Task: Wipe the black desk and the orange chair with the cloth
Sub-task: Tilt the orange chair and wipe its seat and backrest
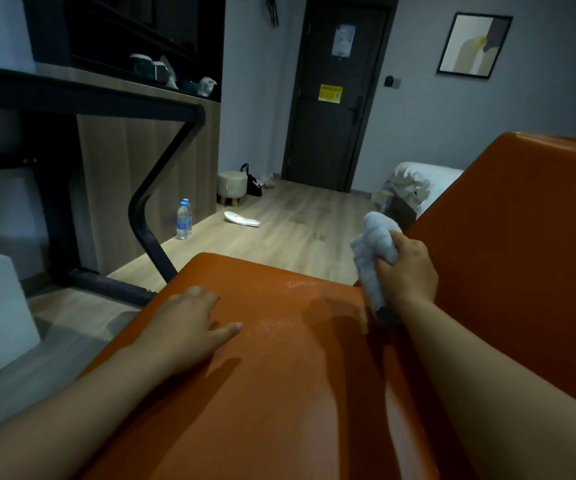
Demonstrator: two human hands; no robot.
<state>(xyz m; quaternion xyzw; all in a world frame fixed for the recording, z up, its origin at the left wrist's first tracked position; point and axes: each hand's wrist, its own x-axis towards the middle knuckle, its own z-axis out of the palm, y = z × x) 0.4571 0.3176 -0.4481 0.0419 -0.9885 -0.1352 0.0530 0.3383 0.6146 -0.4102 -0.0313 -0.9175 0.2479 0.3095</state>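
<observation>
Cloth [374, 251] bunched in right hand [407, 268] near chair [279, 375] seat's back edge; left hand [189, 320] flat, fingers spread, on seat.

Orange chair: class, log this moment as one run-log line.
stage: chair wipe | left hand: flat on orange chair seat | right hand: grips cloth by backrest | dusty specks on seat

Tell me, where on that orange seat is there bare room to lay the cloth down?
The bare patch is the seat of the orange chair between the left hand, resting flat, and the right hand, which grips the cloth. The near seat between the forearms is also free. It is crowded by the backrest, where cloth and hand sit.
</observation>
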